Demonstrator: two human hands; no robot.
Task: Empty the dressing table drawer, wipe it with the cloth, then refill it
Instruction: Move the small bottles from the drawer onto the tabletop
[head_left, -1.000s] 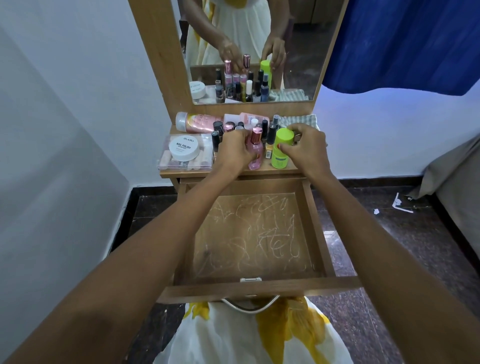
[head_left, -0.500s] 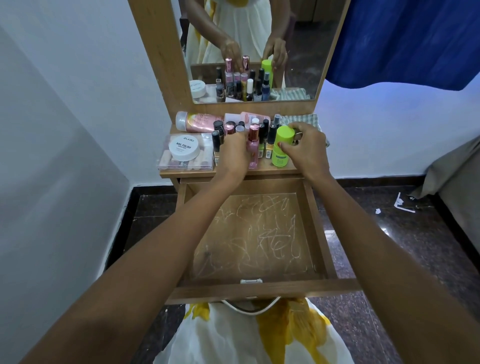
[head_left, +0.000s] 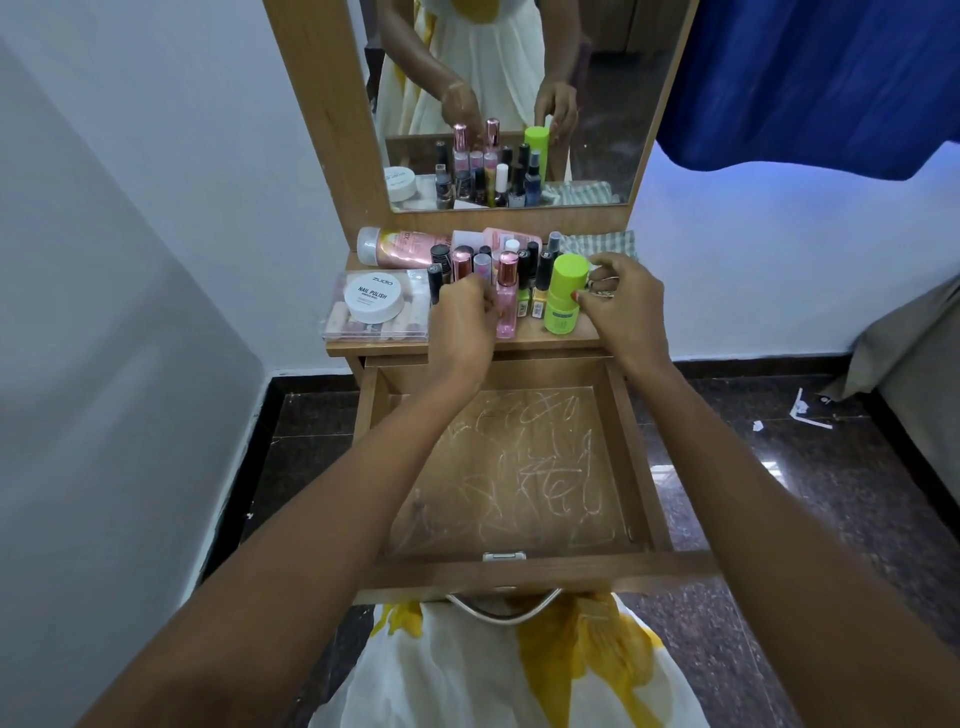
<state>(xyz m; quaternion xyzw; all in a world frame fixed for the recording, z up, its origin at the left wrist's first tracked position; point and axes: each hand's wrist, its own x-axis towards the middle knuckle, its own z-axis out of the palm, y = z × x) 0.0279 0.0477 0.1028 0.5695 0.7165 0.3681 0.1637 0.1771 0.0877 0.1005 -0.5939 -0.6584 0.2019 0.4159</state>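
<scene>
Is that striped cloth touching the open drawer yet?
Apart. The head view shows the striped cloth lying at the back of the tabletop, while the drawer stands pulled out below it, well clear of the cloth.

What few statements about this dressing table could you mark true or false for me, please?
1. The drawer is pulled open with nothing in it. True.
2. The green bottle lies on its side. False: it stands upright on the table top, in the grip of the right hand.
3. The striped cloth is inside the drawer. False: it lies at the back of the table top.
4. The white jar sits on a clear box. True.
5. The left hand is in the drawer. False: its fingers curl at the pink bottle.
</scene>
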